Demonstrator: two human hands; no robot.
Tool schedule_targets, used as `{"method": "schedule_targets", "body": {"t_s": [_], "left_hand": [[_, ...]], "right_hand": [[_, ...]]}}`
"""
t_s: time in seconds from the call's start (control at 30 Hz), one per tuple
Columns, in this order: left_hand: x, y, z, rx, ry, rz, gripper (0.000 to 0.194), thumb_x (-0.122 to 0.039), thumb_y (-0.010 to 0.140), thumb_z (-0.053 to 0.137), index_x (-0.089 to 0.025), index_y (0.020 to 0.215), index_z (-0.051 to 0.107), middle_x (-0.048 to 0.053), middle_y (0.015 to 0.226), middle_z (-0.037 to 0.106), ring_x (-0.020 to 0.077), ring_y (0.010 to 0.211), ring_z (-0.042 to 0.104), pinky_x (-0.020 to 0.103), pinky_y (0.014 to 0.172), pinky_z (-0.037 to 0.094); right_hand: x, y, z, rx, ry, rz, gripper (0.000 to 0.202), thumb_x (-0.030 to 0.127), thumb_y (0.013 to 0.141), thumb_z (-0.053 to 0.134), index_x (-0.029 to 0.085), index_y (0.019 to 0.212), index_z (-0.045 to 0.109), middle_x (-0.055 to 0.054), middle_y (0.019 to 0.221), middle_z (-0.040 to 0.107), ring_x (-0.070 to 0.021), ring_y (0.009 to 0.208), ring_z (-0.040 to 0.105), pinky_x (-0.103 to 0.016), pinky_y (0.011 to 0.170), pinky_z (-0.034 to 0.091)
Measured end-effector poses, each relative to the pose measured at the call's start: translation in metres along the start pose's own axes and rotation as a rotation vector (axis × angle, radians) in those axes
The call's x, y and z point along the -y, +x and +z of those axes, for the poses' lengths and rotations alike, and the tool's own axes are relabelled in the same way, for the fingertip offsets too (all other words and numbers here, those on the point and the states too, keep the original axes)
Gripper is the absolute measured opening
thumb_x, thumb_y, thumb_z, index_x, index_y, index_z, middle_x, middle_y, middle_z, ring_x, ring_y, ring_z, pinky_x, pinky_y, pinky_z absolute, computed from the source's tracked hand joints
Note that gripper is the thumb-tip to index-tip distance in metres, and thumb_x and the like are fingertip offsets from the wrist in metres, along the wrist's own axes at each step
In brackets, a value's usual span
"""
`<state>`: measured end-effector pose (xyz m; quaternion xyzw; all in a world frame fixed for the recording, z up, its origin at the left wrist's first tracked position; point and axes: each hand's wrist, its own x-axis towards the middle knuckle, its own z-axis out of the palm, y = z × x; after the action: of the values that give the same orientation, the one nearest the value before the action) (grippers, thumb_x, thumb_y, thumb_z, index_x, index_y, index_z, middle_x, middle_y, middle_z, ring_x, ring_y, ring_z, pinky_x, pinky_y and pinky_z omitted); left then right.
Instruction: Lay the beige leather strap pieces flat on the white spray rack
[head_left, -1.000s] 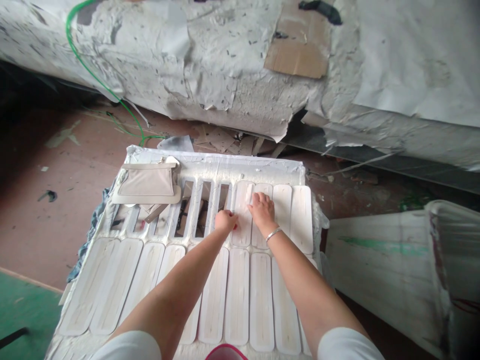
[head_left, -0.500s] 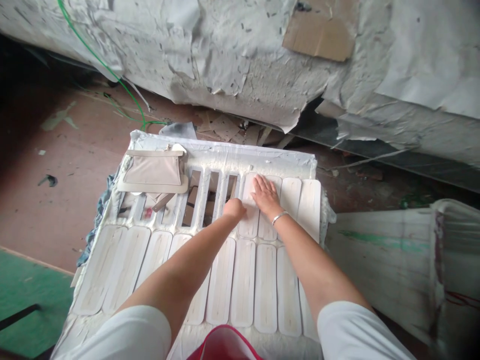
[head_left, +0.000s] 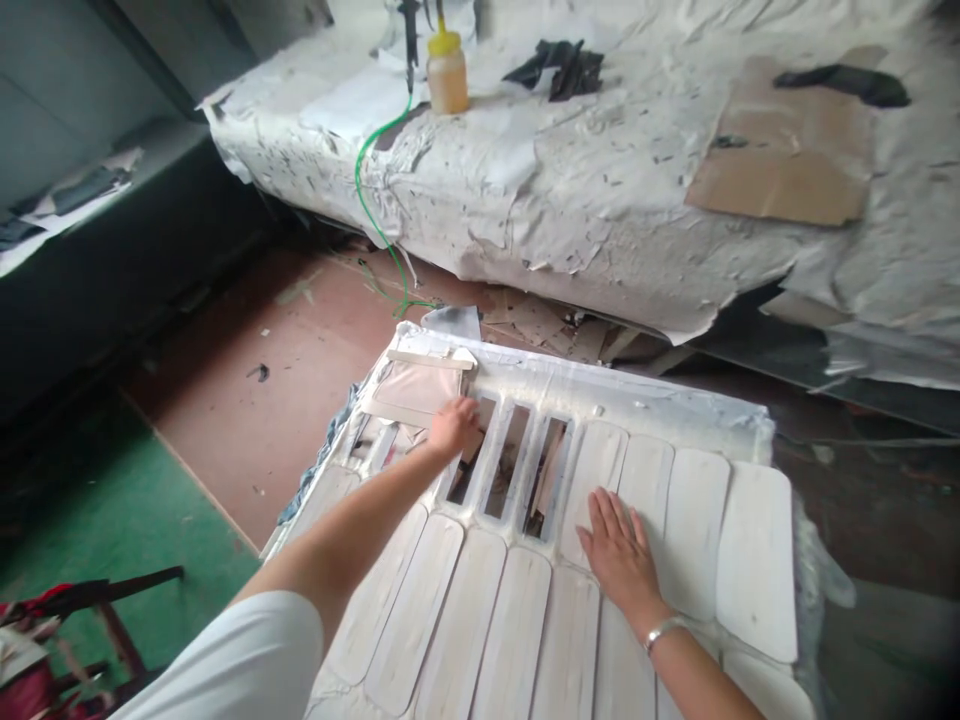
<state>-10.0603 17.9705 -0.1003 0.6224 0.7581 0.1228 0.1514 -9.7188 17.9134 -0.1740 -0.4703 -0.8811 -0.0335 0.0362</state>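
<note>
My left hand [head_left: 454,428] is closed at the right edge of a beige pouch-like fabric piece [head_left: 416,387], its fingertips partly hidden. The pouch lies at the far left corner of a white-covered slotted frame [head_left: 600,388]. My right hand [head_left: 619,545], with a bracelet at the wrist, rests flat, fingers apart, on pale rounded strips [head_left: 596,455]. Similar strips [head_left: 517,635] lie side by side in the nearer row. Between my hands several narrow slots [head_left: 546,480] stand uncovered.
Beyond the frame runs a long bench [head_left: 480,200] under stained white covering. On it are a yellow-capped bottle [head_left: 448,75], dark scraps [head_left: 559,70] and cardboard [head_left: 784,150]. A green hose [head_left: 367,185] hangs down its front. Red and dark items [head_left: 67,630] stand at lower left.
My left hand has moved left from the strips to the pouch. My right hand has slid nearer along the strips. The view has tilted up and left, showing more bench.
</note>
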Motion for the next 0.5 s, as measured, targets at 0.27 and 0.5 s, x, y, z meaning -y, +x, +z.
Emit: {"method": "schedule_targets", "body": {"t_s": [0.27,0.5], "left_hand": [[0.143,0.026,-0.056,-0.019,0.008,-0.713,0.077,-0.049,0.063,0.073,-0.010,0.123,0.046,0.019,0.127,0.046,0.0306,0.116,0.048,0.036,0.097,0.039],[0.175,0.021,-0.041,-0.079,-0.292,-0.884,0.061,-0.044,0.071,0.067,-0.005,0.115,0.049,0.019,0.102,0.062,0.0281,0.092,0.062,0.035,0.076,0.050]], "right_hand": [[0.021,-0.012,-0.014,0.016,0.070,0.106,0.044,0.032,0.092,0.041,0.012,0.131,0.046,-0.014,0.139,0.047,-0.0269,0.126,0.044,-0.051,0.111,0.022],[0.091,0.060,-0.042,-0.012,0.706,0.285,0.033,0.035,0.087,0.046,0.016,0.111,0.057,-0.015,0.115,0.063,-0.0256,0.109,0.058,-0.046,0.099,0.043]]}}
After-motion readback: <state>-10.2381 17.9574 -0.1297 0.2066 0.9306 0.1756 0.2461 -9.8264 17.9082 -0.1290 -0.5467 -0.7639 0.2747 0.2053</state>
